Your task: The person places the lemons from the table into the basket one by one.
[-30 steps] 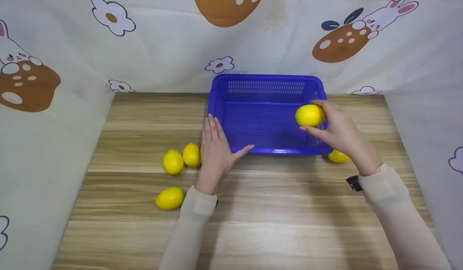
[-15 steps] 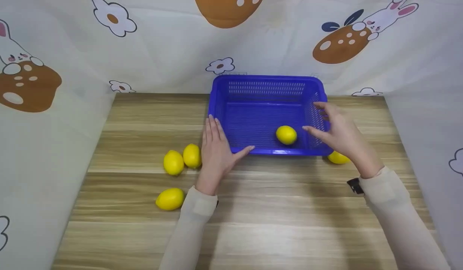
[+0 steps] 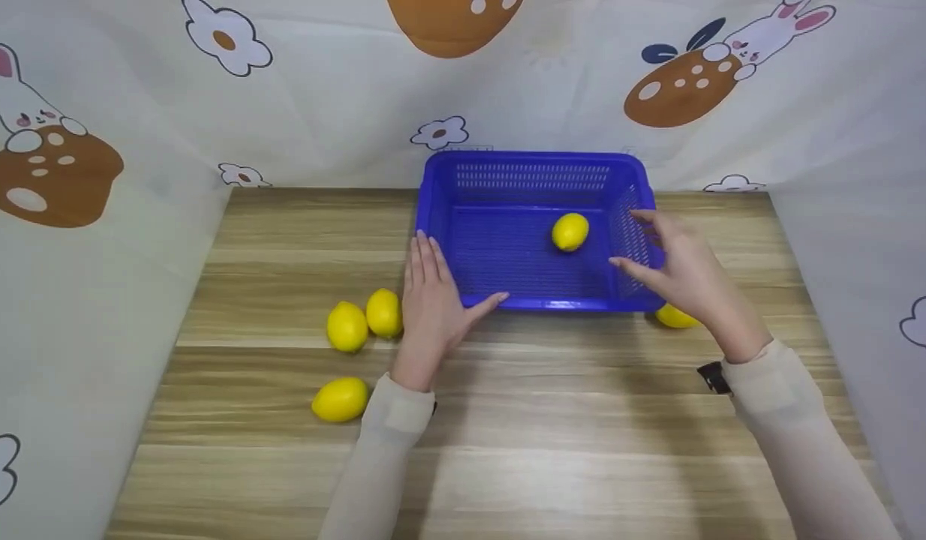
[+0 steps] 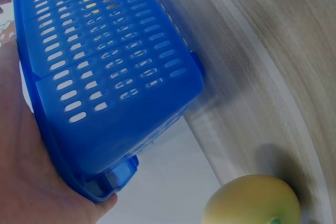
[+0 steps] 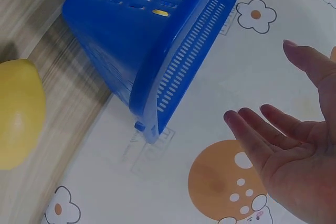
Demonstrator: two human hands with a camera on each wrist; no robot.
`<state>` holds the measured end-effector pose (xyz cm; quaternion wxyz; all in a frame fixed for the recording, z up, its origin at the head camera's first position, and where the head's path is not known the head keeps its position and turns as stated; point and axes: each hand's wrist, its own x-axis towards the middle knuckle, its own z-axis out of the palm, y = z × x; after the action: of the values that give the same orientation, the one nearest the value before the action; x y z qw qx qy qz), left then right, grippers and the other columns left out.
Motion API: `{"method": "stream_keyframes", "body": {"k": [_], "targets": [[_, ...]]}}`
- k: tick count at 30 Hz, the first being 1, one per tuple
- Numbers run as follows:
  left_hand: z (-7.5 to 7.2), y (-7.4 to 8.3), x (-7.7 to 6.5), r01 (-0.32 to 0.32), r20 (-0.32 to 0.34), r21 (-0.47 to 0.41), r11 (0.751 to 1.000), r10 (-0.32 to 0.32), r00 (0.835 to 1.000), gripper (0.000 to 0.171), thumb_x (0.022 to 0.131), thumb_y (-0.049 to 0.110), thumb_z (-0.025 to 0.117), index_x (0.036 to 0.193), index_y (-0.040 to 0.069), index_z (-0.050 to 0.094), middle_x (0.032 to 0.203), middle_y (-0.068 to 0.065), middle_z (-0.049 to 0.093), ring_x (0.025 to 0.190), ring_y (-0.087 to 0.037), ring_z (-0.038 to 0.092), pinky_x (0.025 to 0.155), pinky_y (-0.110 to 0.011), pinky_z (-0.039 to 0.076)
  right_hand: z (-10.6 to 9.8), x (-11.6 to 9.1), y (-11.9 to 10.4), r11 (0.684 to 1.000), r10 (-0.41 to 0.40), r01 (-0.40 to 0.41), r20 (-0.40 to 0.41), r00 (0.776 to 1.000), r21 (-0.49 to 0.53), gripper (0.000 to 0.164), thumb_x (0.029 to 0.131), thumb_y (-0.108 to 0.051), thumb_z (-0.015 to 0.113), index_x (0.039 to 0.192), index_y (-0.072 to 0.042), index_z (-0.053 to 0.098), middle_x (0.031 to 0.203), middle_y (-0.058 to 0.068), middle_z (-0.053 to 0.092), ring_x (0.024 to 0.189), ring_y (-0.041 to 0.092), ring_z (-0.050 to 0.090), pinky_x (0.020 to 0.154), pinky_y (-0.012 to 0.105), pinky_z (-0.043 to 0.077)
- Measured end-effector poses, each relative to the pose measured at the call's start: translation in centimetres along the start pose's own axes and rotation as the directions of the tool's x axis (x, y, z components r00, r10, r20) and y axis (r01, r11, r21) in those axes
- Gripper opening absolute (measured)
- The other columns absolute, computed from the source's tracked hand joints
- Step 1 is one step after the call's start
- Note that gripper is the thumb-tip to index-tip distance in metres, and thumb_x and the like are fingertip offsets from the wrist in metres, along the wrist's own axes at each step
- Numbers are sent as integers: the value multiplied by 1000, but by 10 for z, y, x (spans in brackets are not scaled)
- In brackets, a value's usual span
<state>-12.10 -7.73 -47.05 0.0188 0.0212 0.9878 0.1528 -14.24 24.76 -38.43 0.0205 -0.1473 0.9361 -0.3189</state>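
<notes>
A blue plastic basket (image 3: 542,304) with slotted walls stands near the back of the wooden table. One yellow lemon (image 3: 569,232) lies inside it, right of the middle. My left hand (image 3: 433,304) rests its straight fingers along the basket's left rim, thumb over the front left corner. In the left wrist view that hand (image 4: 31,156) lies against the blue rim. My right hand (image 3: 692,274) hovers over the basket's right side, thumb and fingers spread, holding nothing. The right wrist view shows this hand (image 5: 294,145) apart from the basket (image 5: 126,40).
Left of the basket lie two lemons side by side, one lemon (image 3: 347,326) and another lemon (image 3: 384,313), with a third lemon (image 3: 341,399) nearer the front. A further lemon (image 3: 677,316) shows partly below the right hand. A printed cloth (image 3: 335,90) walls the table (image 3: 538,442).
My right hand has let go of a lemon over the basket. The lemon dropped in near the front, then rolled back toward the basket's middle. My left hand has stayed on the rim.
</notes>
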Motion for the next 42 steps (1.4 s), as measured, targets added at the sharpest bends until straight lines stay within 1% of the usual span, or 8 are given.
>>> {"method": "stream_keyframes", "body": {"k": [6, 10, 14, 18, 22, 30, 35, 42], "targets": [[1, 0, 0, 2, -3, 2, 1000, -2, 1000, 137, 85, 92, 50, 164, -10, 4, 173, -30, -4, 163, -42, 3, 133, -46, 8, 0, -5, 2, 1000, 11, -11, -9, 1000, 1, 68, 99, -19, 77, 149, 11, 44, 144, 35, 53, 126, 53, 58, 105, 64, 52], [1, 0, 0, 0, -4, 2, 1000, 0, 1000, 138, 85, 92, 50, 164, -11, 3, 173, -30, -4, 163, -42, 2, 133, -46, 8, 2, -8, 5, 1000, 12, -12, -17, 1000, 0, 70, 98, -20, 78, 149, 12, 44, 143, 37, 53, 124, 54, 59, 104, 65, 52], [1, 0, 0, -3, -9, -3, 1000, 3, 1000, 137, 85, 91, 51, 164, -11, 3, 173, -30, -4, 163, -41, 1, 134, -46, 8, 5, -11, 9, 1000, -9, 9, -36, 999, 2, 73, 96, -22, 80, 148, 14, 44, 140, 38, 54, 122, 55, 59, 100, 67, 53], [1, -1, 0, 1, -9, -20, 1000, -1, 1000, 137, 85, 90, 53, 164, -10, 3, 173, -30, -4, 163, -40, 0, 134, -46, 8, 7, -13, 12, 1000, -26, 26, -59, 998, 9, 71, 95, -19, 81, 147, 15, 46, 137, 38, 57, 119, 54, 61, 96, 66, 55], [1, 0, 0, 4, -4, -29, 1000, -4, 1000, 138, 84, 91, 52, 164, -10, 3, 173, -29, -5, 163, -40, 0, 133, -46, 7, 7, -17, 14, 999, -27, 29, -68, 997, 35, 67, 95, -14, 80, 145, 15, 47, 139, 38, 56, 121, 55, 61, 99, 65, 55], [0, 0, 0, 2, -1, -4, 1000, -2, 1000, 138, 84, 92, 50, 164, -10, 3, 173, -30, -5, 163, -41, 1, 133, -46, 7, 6, -25, 23, 1000, -12, 13, -70, 997, 14, 68, 96, -17, 80, 146, 16, 47, 141, 39, 55, 122, 57, 59, 105, 67, 50], [1, 1, 1, -1, -9, -5, 1000, 1, 1000, 138, 84, 92, 51, 164, -10, 4, 173, -30, -4, 163, -42, 2, 133, -46, 7, 6, -30, 29, 1000, -29, 28, -97, 995, -10, 68, 94, -15, 82, 144, 17, 48, 139, 40, 56, 120, 59, 59, 103, 69, 50], [0, 0, 0, 2, 1, -16, 1000, -2, 1000, 138, 85, 92, 51, 164, -10, 3, 173, -30, -6, 163, -41, -1, 133, -45, 6, 7, -37, 38, 999, -16, 13, -133, 991, -29, 68, 92, -13, 84, 142, 18, 49, 138, 42, 56, 118, 61, 58, 100, 72, 49]]}}
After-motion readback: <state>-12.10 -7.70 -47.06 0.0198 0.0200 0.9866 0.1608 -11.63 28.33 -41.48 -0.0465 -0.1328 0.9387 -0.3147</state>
